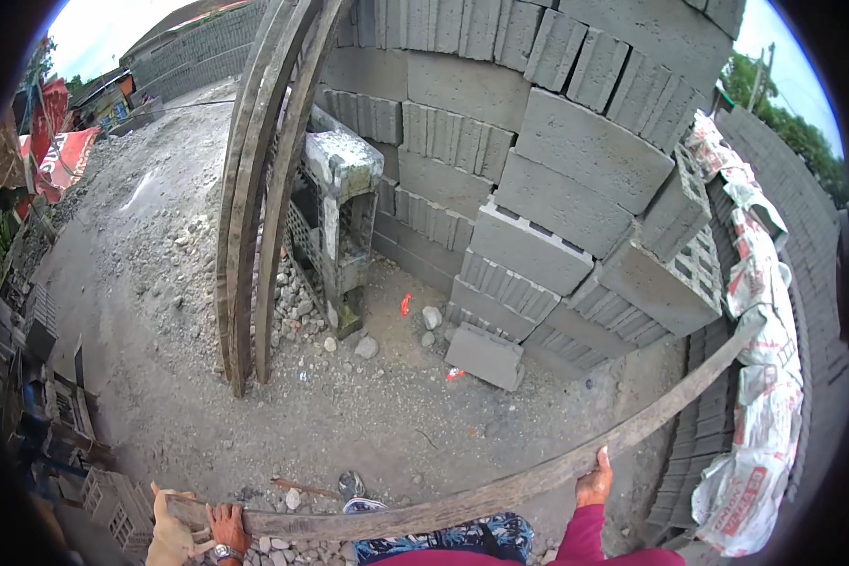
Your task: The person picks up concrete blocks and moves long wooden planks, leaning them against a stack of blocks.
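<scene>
A long, weathered wooden plank (500, 495) lies across in front of me, rising from lower left to the far right. My left hand (226, 528), with a watch on its wrist, is closed over the plank near its left end. Under the plank's middle right, my right hand (593, 481) grips it, thumb up along the face and the other fingers hidden behind the wood. The plank's right end comes up to white and red sacks (762, 396). A tan dog (172, 528) is right beside my left hand, partly behind the plank's end.
Grey concrete blocks (585, 141) are stacked high ahead, with one loose block (484, 356) on the ground. Several long boards (269, 189) stand upright beside a whitish block-like frame (344, 170). Gravel and stones (297, 292) lie around. More hollow blocks (118, 505) sit at lower left.
</scene>
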Demonstrator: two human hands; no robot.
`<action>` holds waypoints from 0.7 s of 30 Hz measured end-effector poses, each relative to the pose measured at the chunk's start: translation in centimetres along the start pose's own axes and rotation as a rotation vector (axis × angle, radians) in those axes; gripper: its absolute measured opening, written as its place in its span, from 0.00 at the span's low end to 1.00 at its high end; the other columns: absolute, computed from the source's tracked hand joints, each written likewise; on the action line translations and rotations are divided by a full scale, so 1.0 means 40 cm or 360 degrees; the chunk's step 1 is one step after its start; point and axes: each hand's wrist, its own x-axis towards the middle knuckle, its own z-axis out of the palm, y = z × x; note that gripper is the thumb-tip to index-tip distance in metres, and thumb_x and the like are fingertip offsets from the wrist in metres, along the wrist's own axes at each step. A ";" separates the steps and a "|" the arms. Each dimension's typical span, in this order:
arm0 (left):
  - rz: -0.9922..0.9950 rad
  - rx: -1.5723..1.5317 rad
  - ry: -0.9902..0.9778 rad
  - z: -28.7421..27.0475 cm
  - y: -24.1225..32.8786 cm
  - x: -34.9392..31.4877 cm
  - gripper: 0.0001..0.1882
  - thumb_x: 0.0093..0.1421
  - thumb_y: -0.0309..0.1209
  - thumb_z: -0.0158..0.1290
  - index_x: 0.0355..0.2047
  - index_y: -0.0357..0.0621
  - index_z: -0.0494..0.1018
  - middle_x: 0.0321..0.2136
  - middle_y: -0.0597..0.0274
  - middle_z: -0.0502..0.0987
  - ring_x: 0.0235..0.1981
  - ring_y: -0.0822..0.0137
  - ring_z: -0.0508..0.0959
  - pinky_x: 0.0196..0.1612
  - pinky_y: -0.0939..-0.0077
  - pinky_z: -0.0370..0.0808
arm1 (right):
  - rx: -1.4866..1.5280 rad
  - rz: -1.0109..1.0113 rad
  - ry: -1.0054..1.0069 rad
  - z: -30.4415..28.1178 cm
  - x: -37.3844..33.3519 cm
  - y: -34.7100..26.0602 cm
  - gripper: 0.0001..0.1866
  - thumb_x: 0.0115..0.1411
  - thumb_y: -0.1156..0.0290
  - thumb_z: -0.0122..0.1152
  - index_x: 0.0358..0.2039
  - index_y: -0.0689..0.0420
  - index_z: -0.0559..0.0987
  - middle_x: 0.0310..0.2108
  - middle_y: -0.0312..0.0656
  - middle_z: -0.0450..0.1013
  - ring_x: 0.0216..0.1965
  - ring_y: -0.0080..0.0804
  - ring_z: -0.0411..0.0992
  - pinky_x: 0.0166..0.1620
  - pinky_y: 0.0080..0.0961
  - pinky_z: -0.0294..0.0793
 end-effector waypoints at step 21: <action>-0.0649 -0.0195 -0.0412 0.305 -0.547 0.088 0.41 0.47 0.48 0.60 0.62 0.56 0.61 0.61 0.57 0.63 0.61 0.54 0.64 0.67 0.46 0.44 | -0.0347 -0.0521 -0.1069 1.338 -0.753 0.160 0.15 0.49 0.75 0.71 0.28 0.54 0.70 0.22 0.28 0.70 0.25 0.15 0.69 0.31 0.16 0.67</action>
